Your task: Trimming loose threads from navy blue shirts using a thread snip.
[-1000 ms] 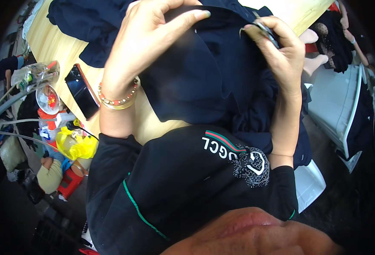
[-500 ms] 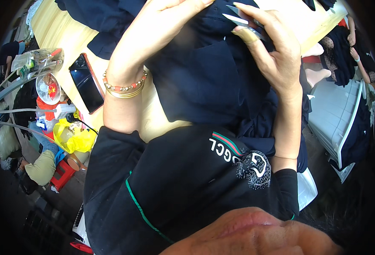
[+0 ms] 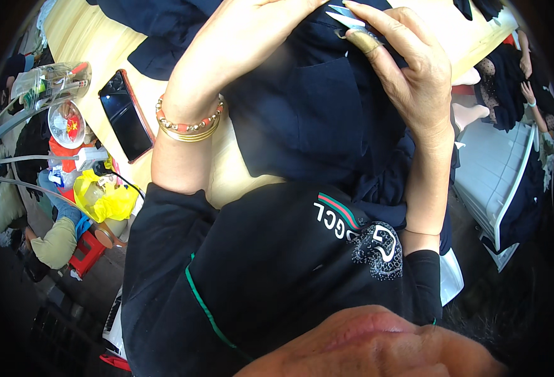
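Observation:
A dark navy garment (image 3: 314, 113) with a patch pocket lies spread over the table and hangs towards my lap. In my right hand (image 3: 409, 63) is a pair of thread snips (image 3: 347, 19), held between thumb and fingers. Their two pointed blades stand slightly apart, aimed left above the cloth. The right thumb wears a yellowish-brown cover. My left hand (image 3: 245, 31) reaches over the garment at the upper edge, left of the blades. Most of its fingers lie beyond the picture, so their grip is hidden. Beaded and gold bracelets circle the left wrist.
On the pale wooden table (image 3: 69, 31) a phone (image 3: 126, 116) lies at the left. Beyond it are a clear container (image 3: 50, 85) of tools, a round tub (image 3: 67, 125) and a yellow bag (image 3: 107, 195). White crates (image 3: 490, 169) and other people are at the right.
Both hands have shifted slightly upward in the picture, with the snips moving along in the right hand. The blades remain slightly apart; the garment has barely moved.

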A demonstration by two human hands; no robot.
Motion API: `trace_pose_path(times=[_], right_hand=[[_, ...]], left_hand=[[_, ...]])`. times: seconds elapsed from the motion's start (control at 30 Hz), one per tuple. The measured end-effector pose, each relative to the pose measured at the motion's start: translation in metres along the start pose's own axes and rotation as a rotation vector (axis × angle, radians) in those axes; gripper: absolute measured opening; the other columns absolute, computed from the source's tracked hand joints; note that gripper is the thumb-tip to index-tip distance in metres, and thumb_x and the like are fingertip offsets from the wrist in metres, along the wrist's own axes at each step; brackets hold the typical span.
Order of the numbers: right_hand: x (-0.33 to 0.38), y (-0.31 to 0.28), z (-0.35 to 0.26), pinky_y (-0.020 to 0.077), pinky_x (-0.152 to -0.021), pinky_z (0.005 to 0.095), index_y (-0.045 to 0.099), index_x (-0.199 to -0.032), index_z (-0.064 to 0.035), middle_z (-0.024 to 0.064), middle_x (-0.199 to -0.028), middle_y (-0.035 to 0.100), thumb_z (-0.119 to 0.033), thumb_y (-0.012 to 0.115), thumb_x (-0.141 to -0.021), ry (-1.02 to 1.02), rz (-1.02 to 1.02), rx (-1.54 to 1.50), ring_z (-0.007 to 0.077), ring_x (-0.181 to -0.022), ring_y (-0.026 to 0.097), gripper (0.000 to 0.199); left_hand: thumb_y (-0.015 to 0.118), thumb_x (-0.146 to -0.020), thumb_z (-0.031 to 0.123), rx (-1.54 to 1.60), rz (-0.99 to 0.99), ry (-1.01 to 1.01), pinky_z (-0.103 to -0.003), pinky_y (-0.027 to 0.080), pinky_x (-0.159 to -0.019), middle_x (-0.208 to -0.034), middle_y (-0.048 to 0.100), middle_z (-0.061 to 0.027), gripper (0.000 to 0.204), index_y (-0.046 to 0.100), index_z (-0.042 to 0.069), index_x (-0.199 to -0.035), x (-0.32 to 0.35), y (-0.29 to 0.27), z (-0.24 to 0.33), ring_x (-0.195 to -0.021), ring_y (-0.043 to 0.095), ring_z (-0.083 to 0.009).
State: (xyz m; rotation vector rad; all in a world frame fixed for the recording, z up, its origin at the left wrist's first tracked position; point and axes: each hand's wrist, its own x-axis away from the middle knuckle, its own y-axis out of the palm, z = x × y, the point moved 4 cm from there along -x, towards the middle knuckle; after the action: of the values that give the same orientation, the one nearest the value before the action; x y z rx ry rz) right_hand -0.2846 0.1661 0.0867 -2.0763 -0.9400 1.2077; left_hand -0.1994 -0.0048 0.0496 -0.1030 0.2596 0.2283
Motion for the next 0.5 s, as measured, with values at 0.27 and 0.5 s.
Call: trace_pose_path(times=[0.27, 0.5], right_hand=[[0.0006, 0.0006, 0.0015, 0.0475, -0.061, 0.0319, 0.076, -0.11, -0.0019, 0.0106, -0.079, 0.064, -0.005, 0.08, -0.084, -0.004, 0.028, 0.053, 0.0217, -0.067, 0.06, 0.027], [0.0018, -0.0004, 0.006, 0.0481, -0.063, 0.0304, 0.076, -0.109, -0.0028, 0.0093, -0.08, 0.065, -0.004, 0.08, -0.083, -0.06, 0.09, 0.017, 0.0187, -0.069, 0.06, 0.027]], left_hand=[[0.059, -0.101, 0.004, 0.024, 0.037, 0.076, -0.027, 0.051, -0.081, -0.098, 0.072, -0.0121, 0.017, 0.067, -0.01, -0.105, 0.0029, -0.002, -0.0039, -0.09, 0.066, -0.0167], [0.06, -0.1, 0.002, -0.066, 0.002, 0.07, -0.028, 0.051, -0.083, -0.101, 0.073, -0.0121, 0.016, 0.068, -0.01, -0.106, -0.0008, -0.004, -0.0079, -0.093, 0.067, -0.017]])
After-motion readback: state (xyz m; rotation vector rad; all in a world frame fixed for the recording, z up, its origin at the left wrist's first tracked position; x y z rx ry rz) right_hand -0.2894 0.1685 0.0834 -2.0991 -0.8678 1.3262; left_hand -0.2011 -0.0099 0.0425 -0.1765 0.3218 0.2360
